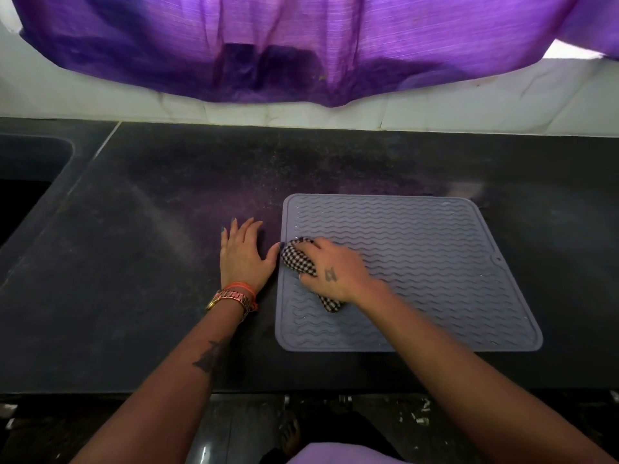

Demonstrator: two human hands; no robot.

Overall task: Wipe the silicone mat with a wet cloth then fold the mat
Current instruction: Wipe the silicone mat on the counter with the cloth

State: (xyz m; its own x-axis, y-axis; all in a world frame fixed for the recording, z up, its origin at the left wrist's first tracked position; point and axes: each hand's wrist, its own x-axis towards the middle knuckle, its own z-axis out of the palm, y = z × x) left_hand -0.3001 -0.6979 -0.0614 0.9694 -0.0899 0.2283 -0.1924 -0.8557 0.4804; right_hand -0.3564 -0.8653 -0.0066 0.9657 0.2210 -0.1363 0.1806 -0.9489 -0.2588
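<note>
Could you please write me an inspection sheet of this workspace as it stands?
Surface: dark stone countertop, dusty-looking sheen; sink basin at far left.
Job's things: grey silicone mat lying flat, unfolded; checkered cloth bunched on the mat's left part.
Clutter: nothing seen.
Grips: right hand holds the cloth on the mat; left hand rests flat on the countertop beside the mat's left edge, thumb tip at that edge.
Cables: nothing seen.
Surroundings: purple curtain hanging over a white tiled wall; wristwatch and orange threads on the left wrist.
</note>
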